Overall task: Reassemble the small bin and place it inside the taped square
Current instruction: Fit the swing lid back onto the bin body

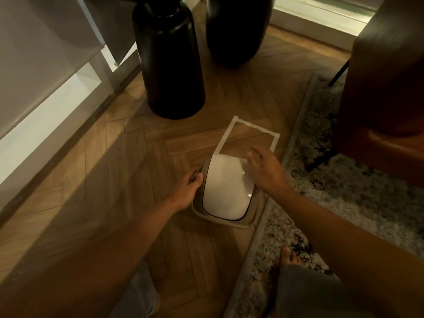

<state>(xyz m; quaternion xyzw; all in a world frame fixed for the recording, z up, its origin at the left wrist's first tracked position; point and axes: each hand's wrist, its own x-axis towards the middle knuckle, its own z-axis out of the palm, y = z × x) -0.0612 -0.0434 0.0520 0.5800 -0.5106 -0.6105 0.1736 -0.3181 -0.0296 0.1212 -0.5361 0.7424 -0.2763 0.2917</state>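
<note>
A small beige bin (247, 222) with a white swing lid (226, 188) stands on the wooden floor, its far edge overlapping the near side of a square of white tape (250, 128). My left hand (187, 189) grips the bin's left rim with curled fingers. Over the lid's right edge, my right hand (266, 171) lies with fingers spread, touching or just above it. The tape's near side is hidden behind the bin.
Two tall black vases (169, 65) (236, 28) stand beyond the tape. A speckled rug (344, 191) lies to the right, with a brown leather chair (385, 88) on it. White furniture (46, 65) fills the left. My bare foot (290, 257) rests on the rug.
</note>
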